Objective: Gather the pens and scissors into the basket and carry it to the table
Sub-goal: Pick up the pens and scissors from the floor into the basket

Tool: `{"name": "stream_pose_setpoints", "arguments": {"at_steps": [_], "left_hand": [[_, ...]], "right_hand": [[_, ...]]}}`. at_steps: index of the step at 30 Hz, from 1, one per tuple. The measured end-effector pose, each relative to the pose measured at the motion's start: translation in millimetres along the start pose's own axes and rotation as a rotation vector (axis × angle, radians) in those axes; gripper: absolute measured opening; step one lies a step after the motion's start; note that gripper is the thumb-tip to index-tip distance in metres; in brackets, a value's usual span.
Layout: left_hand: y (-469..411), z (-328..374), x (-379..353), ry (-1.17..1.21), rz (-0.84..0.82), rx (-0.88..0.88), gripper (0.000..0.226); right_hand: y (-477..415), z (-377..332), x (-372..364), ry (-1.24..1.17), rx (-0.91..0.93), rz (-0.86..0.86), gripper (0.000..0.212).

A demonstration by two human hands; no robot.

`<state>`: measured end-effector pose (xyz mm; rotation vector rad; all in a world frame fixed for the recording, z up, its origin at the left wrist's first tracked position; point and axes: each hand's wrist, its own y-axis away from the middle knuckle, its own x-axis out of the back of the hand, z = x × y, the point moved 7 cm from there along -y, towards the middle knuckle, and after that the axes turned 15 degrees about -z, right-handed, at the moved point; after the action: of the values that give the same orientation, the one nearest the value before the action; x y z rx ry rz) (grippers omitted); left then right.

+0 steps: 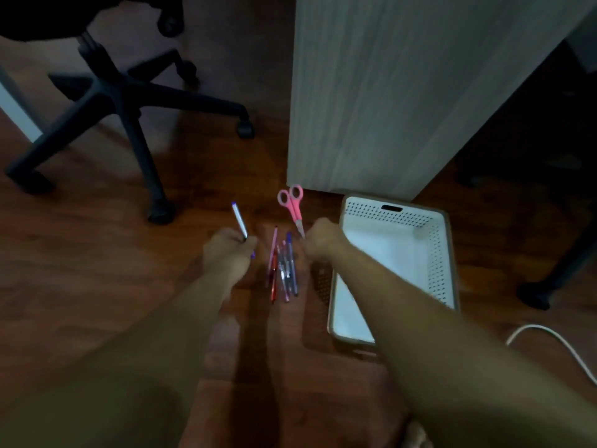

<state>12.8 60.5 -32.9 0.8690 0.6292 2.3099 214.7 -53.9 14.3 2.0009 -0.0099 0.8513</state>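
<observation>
Several pens [283, 266] lie in a loose bundle on the dark wooden floor between my hands. My left hand [230, 250] is closed around a white pen with a blue cap [239, 220] that sticks up and away from the fist. Pink-handled scissors [293, 206] lie just beyond the bundle, blades pointing toward me. My right hand [323, 239] is curled at the scissors' blade tip; whether it grips the tip is unclear. A white perforated basket [436, 250] sits on the floor to the right, nothing visible inside, my right forearm crossing over its near corner.
A black office chair base [129, 101] with castors stands at the upper left. A light wood panel [387, 92] rises behind the scissors and basket. A white cable [555, 341] curves over the floor at the lower right. Another dark chair leg [549, 286] is at the right edge.
</observation>
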Motion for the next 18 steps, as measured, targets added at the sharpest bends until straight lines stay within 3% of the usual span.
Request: {"name": "stream_pose_setpoints", "arguments": {"at_steps": [3, 6, 9, 12, 18], "left_hand": [[20, 73, -25, 0.06, -0.035, -0.152, 0.034], [42, 118, -57, 0.029, -0.096, -0.223, 0.016], [56, 143, -101, -0.051, -0.19, -0.238, 0.015], [66, 149, -148, -0.12, -0.351, -0.236, 0.012], [71, 113, -205, -0.308, -0.497, -0.152, 0.015]], "right_hand": [[36, 8, 64, -0.02, -0.04, -0.11, 0.028], [70, 27, 116, 0.02, -0.072, -0.05, 0.029], [87, 61, 144, 0.083, -0.123, -0.025, 0.043], [83, 108, 137, 0.092, -0.162, -0.067, 0.025], [36, 211, 61, -0.083, -0.274, -0.051, 0.023]]}}
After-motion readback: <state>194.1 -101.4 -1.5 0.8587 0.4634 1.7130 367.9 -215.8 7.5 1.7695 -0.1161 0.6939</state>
